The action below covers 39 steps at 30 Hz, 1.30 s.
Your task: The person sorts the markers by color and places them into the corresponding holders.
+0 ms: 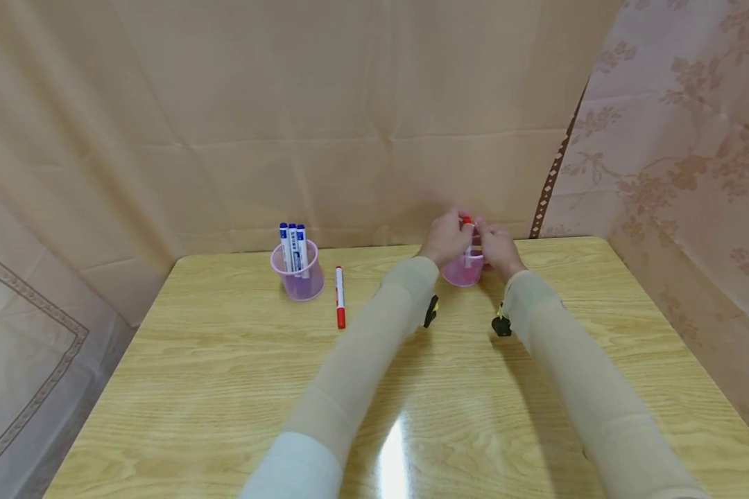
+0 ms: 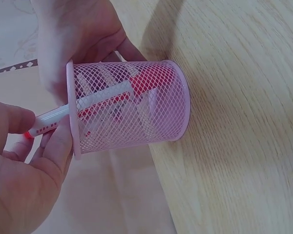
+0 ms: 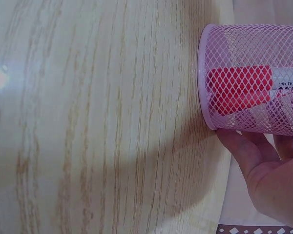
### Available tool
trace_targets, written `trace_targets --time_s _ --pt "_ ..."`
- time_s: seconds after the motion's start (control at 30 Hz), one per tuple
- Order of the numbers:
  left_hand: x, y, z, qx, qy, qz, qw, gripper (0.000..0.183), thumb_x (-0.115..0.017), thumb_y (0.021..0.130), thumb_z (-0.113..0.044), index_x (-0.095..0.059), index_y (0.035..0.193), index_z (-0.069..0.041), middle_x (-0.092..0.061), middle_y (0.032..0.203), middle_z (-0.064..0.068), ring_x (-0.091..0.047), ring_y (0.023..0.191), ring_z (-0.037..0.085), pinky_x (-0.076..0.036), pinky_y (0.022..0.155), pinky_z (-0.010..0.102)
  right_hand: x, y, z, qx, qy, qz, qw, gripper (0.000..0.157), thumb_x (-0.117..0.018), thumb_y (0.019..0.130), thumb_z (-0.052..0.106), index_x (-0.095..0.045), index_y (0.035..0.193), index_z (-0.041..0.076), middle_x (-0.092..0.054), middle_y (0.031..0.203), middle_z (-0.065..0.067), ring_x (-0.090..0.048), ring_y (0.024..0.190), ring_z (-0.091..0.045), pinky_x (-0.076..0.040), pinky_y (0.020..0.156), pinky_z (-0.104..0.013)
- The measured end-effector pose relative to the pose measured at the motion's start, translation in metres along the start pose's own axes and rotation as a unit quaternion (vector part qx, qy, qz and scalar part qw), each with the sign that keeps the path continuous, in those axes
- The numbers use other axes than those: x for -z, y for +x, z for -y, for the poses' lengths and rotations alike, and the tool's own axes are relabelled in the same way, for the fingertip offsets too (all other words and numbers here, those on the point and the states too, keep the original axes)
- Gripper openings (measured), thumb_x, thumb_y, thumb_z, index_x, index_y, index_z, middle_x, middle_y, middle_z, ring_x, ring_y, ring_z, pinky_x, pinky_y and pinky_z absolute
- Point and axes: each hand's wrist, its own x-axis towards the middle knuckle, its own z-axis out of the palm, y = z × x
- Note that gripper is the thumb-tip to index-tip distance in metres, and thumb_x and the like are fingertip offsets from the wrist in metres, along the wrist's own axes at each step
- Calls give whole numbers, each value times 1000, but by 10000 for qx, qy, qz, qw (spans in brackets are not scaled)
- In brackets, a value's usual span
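Note:
A pink mesh pen holder (image 1: 460, 274) stands upright near the table's back edge, right of centre. With thumb and fingers, my left hand (image 1: 443, 239) pinches the upper end of a red-and-white marker (image 2: 51, 122), whose red cap points down inside the holder. My right hand (image 1: 499, 251) grips the holder's right side, its fingers against the mesh. Through the mesh, the right wrist view shows two red caps (image 3: 240, 87) side by side near the base. Part of the right hand is hidden behind the holder in the left wrist view.
Left on the table stands another pink pen holder (image 1: 302, 287) with several blue-capped white markers (image 1: 294, 249). A red-capped marker (image 1: 340, 298) lies between the two holders. A beige curtain (image 1: 349, 138) hangs behind the wooden table (image 1: 225, 388).

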Motion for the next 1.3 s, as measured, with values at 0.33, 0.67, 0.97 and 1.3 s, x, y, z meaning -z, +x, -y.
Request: trace_targets --time_s 0.33,0.67,0.97,1.3 --pt "-1 2 4 79 9 -330 9994 30 -55 103 -17 -61 131 -8 -67 117 4 -62 108 18 -48 96 26 0 -1 1 -77 -35 18 10000 74 -30 105 61 -46 148 3 -48 148 -21 -49 131 -39 -47 101 -53" --pt "-2 0 -1 293 -118 -613 9976 19 -59 100 -12 -65 117 -7 -65 102 2 -59 93 16 -49 86 25 0 -2 2 -111 14 -6 9999 77 -31 103 65 -48 146 3 -50 146 -20 -50 130 -37 -47 102 -53" --pt "-4 2 -2 554 -312 -599 9962 15 -60 101 -13 -64 115 -8 -65 100 3 -59 91 16 -52 84 26 1 -2 2 -135 -59 75 9999 78 -31 102 66 -49 146 4 -50 147 -19 -49 132 -37 -47 103 -52" --pt "-1 0 -5 689 -241 -764 9944 11 -63 98 -11 -69 108 -9 -66 96 2 -60 91 16 -52 81 26 2 -2 3 -203 -43 93 9997 77 -31 103 65 -47 147 4 -49 148 -19 -49 133 -37 -46 103 -52"
